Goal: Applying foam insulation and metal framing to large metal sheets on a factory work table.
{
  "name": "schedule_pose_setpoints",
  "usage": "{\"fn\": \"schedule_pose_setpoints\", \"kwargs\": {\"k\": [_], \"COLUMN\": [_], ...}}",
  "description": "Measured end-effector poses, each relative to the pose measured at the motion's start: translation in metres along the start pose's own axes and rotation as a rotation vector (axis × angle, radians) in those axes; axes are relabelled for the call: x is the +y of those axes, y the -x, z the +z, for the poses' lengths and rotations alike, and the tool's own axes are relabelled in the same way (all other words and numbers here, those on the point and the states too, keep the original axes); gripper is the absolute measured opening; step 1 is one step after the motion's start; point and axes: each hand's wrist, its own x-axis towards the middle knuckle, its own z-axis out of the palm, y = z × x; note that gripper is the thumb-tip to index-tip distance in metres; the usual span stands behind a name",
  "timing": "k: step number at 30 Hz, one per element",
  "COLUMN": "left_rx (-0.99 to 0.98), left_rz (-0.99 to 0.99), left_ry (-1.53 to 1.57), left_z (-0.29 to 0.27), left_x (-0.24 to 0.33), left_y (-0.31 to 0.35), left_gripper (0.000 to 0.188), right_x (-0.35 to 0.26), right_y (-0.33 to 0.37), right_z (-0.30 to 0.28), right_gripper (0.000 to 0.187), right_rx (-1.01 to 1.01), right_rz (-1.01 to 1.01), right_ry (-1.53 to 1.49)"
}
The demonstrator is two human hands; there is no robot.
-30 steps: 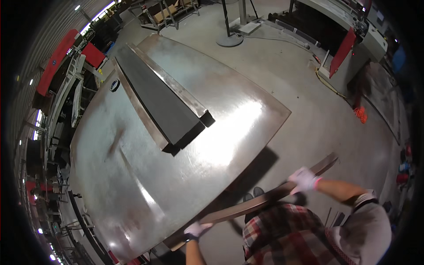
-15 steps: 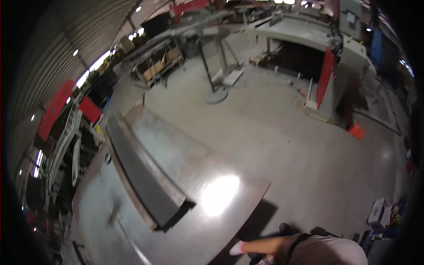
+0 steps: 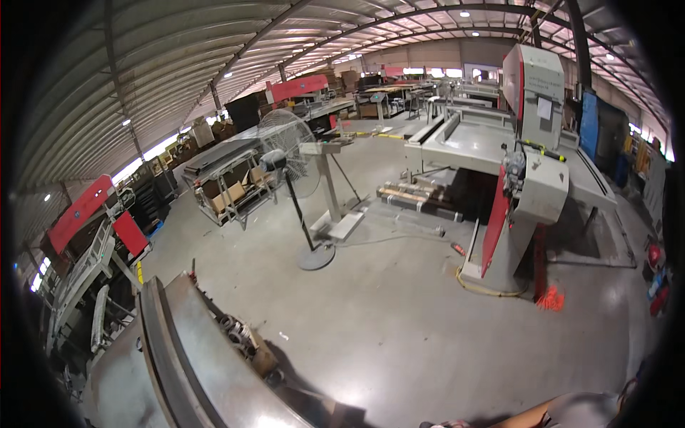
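One long channel on one metal table

Head view: one long dark channel (image 3: 165,349) lies lengthwise on one table (image 3: 235,378), lower left. One forearm (image 3: 524,419) enters bottom right – the left hand and right hand are out of frame, so I cannot tell whether they are spread or gripping. The tabletop is grey, dully shining metal. Around it: concrete floor (image 3: 399,314), one pedestal fan (image 3: 298,207), one orange heap (image 3: 551,298) – all under a ribbed roof (image 3: 207,50).

At eight o'clock the channel (image 3: 171,346) lies on the tabletop (image 3: 221,364). The fan (image 3: 293,191) stands on the floor (image 3: 399,321) toward ten o'clock, the machine (image 3: 546,187) between two and three.
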Motion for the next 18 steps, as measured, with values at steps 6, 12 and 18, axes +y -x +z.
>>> {"fn": "schedule_pose_setpoints", "kwargs": {"k": [6, 12, 18], "left_rx": [0.232, 0.364, 0.229], "left_rz": [0.017, 0.082, -0.007], "left_ry": [-0.240, -0.088, 0.110], "left_z": [-0.072, -0.195, -0.342], "left_x": [0.017, -0.018, -0.020], "left_y": [-0.100, -0.197, -0.265], "left_gripper": [0.015, 0.012, 0.011], "right_x": [0.077, 0.157, 0.119], "right_y": [-0.053, -0.200, -0.322], "right_z": [-0.038, -0.105, -0.265], "right_gripper": [0.037, 0.032, 0.023], "right_rx": [0.412, 0.019, -0.330], "right_rz": [-0.021, -0.100, -0.106], "right_ry": [0.325, 0.274, 0.181]}}
